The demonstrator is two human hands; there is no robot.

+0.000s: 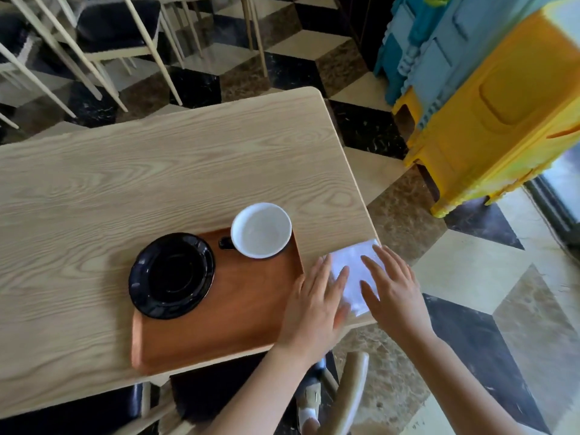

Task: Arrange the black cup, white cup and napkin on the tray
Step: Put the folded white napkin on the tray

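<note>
A light wooden tabletop carries a brown wooden tray near its right near corner. On the left part of the tray sits a black saucer, glossy and with nothing on it. At the tray's far right corner stands a cup that is white inside with a dark outside and a black handle pointing left toward the saucer; it looks empty, and its right side reaches to or over the tray's rim. No second cup is plainly visible.

The white napkin lies flat on the tabletop just right of the tray, at the table's right edge, not on the tray. Both hands rest spread on it, fingers extended and pointing away from the person. The left hand lies flat over the napkin's left side, its palm partly over the tray's right rim. The right hand is open and flat over the napkin's right side near the table edge. Neither hand grips anything.

Beyond the table are chairs on a black and cream patterned floor, and yellow and blue plastic stools stand at the far right.
</note>
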